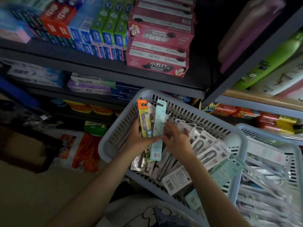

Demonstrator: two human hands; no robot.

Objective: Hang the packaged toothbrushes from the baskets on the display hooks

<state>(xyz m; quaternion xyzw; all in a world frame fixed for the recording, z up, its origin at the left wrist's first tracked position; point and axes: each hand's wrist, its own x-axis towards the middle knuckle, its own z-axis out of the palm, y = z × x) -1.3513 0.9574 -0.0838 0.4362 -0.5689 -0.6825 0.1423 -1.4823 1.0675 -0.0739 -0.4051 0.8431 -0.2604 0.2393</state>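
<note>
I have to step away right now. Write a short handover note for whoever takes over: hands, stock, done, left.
Left hand: holds a fanned bunch upright over the basket, with the orange-topped carded toothbrush pack at the left and the long pale blue carded toothbrush pack at the right; a grey pack sits between them.
Right hand: fingers at the pale blue pack's edge; its grip is unclear.
Stock: the pale blue slotted plastic basket holds many grey-white packs; a second slotted basket to the right is also full.
Done: packs picked out, none hung as far as shown.
Left: no display hooks in view; find them, hang the bunch, then continue with both baskets.
</note>
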